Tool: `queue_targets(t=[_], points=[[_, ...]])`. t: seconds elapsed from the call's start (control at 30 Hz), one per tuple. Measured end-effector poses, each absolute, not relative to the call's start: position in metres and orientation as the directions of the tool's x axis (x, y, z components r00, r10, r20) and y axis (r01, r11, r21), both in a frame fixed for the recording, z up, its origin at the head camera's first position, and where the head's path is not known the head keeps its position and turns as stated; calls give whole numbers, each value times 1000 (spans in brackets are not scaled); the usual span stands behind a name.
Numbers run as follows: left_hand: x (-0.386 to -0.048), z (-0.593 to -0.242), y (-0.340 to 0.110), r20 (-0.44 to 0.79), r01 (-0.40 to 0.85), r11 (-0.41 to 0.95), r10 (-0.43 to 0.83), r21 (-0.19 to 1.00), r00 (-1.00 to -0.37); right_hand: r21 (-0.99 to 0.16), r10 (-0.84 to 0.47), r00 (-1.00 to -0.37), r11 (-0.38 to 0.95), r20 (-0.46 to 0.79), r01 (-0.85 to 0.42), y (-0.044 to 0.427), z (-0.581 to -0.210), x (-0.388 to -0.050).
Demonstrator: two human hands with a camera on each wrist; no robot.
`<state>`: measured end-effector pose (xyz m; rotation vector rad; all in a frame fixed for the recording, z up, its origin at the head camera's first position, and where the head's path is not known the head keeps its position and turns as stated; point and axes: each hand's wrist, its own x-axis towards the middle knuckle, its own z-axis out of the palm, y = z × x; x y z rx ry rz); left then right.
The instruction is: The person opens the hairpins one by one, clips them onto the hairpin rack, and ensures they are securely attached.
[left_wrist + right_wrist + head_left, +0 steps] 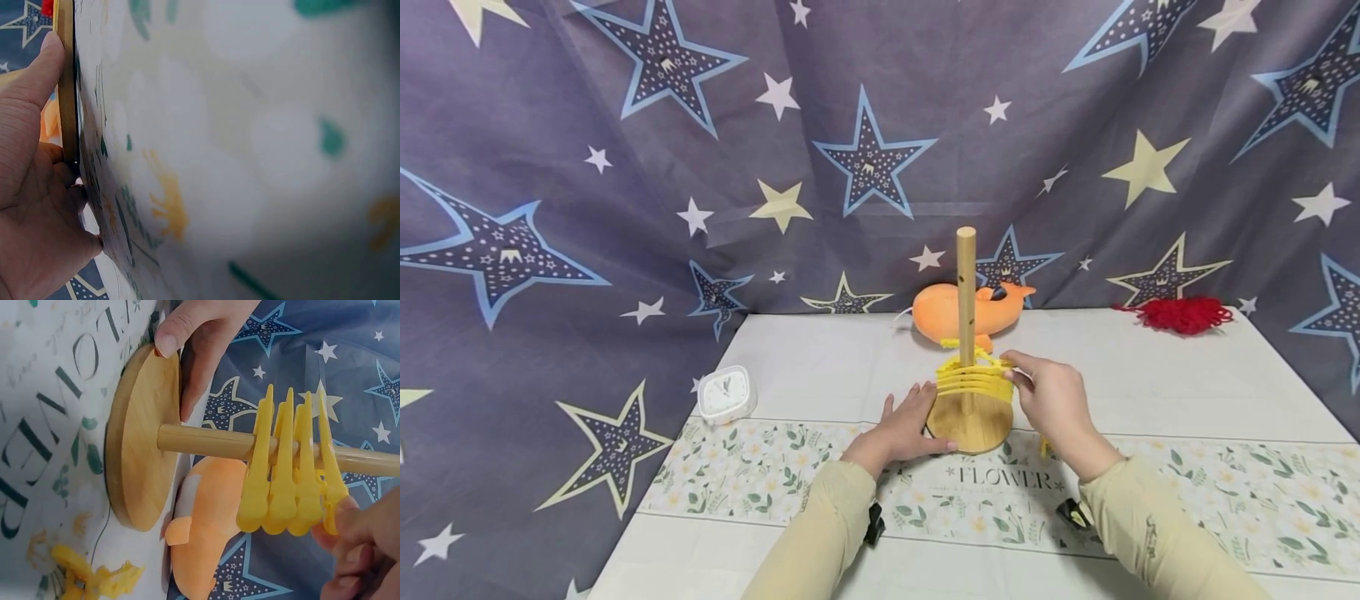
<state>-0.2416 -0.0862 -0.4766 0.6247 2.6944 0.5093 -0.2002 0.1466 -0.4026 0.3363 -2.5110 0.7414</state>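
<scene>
A wooden stand (pixel 966 292) with a round base (pixel 951 425) and an upright post stands at the table's middle. Several yellow plastic pieces (pixel 269 469), each tapering from a rounded end, are stacked around the post, above the base. My right hand (pixel 1058 400) pinches the rounded end of the topmost yellow piece (pixel 333 481) between thumb and fingers. My left hand (pixel 906 427) holds the base's left edge, its thumb (pixel 172 340) on the rim. Another yellow piece (pixel 94 575) lies on the table beside the base, mostly hidden by the right hand in the head view.
An orange plush whale (pixel 936 312) lies behind the stand. A white clock (pixel 726 396) sits at the table's left edge, and a red yarn bundle (pixel 1187 315) at the back right. A star-patterned cloth (pixel 850 50) hangs behind the table.
</scene>
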Motion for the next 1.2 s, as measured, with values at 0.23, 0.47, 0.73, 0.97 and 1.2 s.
queue_targets(t=[0.23,0.47,0.73,0.97,1.2], points=[[-243,-480,-87,-244,341,848,460,405,-854,-454,-146,-884,814,444,-363,148,-401,-198],[-246,-489,-88,-233,339,843,460,418,-857,-550,-136,-915,762,380,-342,159,-407,-195],[-242,-481,-88,-239,347,845,465,406,-853,-597,-18,-893,737,450,-316,182,-405,-182],[-241,-480,-88,-231,346,843,464,412,-855,-578,-2,-899,765,438,-283,207,-421,-172],[-240,-476,-86,-224,357,844,468,401,-855,-566,9,-928,794,373,-220,228,-437,-165]])
